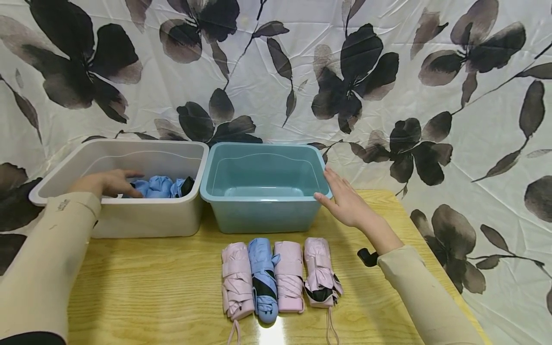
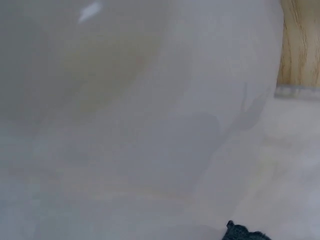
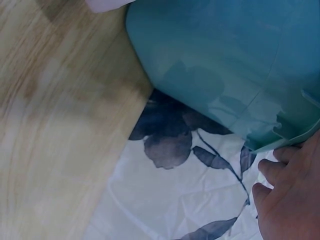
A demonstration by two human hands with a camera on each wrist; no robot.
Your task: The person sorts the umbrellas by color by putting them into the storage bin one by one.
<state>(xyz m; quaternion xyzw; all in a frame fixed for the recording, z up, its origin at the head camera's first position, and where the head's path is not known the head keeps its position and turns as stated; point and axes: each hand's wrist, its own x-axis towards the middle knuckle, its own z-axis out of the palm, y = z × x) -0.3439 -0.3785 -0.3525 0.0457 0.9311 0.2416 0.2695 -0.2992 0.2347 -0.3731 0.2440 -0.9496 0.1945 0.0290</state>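
Note:
My left hand point(image 1: 109, 183) reaches over the near wall of the white bin point(image 1: 148, 219), fingers extended beside blue folded umbrellas point(image 1: 159, 186). Part of this blue cloth is hidden by the bin's front rim. The left wrist view shows mostly the bin's pale, blurred wall point(image 2: 150, 125). At the right end of the teal bin point(image 1: 263, 215), my right hand point(image 1: 347, 203) rests its straight fingers against the rim. In the right wrist view, the fingers point(image 3: 272, 172) lie along the outer edge of that bin. No umbrella shows inside the teal bin.
In front of the teal bin lie three pink folded umbrellas point(image 1: 289, 275) and a blue folded umbrella point(image 1: 260, 268), side by side on the wooden table point(image 1: 151, 287). A floral cloth point(image 1: 276, 72) hangs behind both bins. The table's right edge runs beneath my right arm.

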